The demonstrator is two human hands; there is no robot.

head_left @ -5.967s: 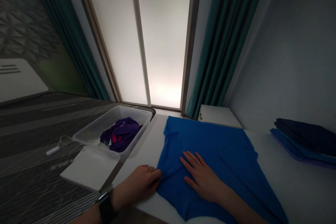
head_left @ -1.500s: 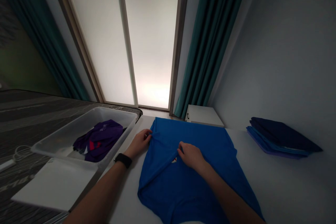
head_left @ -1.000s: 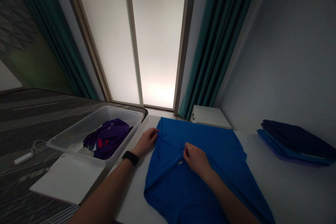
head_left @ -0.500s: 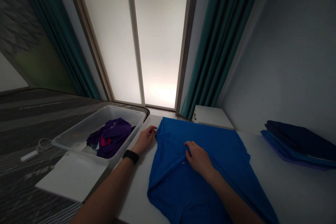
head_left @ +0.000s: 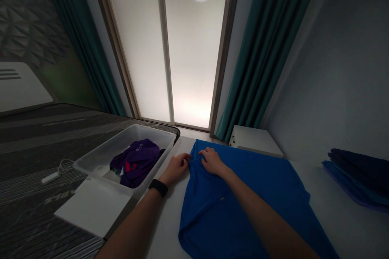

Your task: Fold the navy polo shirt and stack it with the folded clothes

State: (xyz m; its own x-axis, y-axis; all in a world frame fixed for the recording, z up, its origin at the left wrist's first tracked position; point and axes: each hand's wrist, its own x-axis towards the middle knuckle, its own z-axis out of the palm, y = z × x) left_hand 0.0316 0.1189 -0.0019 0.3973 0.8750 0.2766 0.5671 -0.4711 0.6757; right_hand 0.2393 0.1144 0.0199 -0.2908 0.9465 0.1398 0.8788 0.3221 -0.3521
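A blue T-shirt lies spread over the white table, with a small light mark on its front and its lower part cut off by the frame. At its upper left edge, my left hand, with a black band on the wrist, pinches the fabric between thumb and fingers. Just to the right, my right hand reaches across the shirt, its bent fingers and thumb gripping the cloth near the same corner. A small fold shows between the two hands.
A translucent plastic bin holding crumpled purple clothing stands left of the table. Folded dark and blue clothes are stacked at the right. A white cabinet stands beyond the far edge. A white power strip lies at left.
My right hand has moved from the shirt's middle up and left, close to my left hand, and now grips the fabric. My left hand stays at the edge. The view has shifted slightly.
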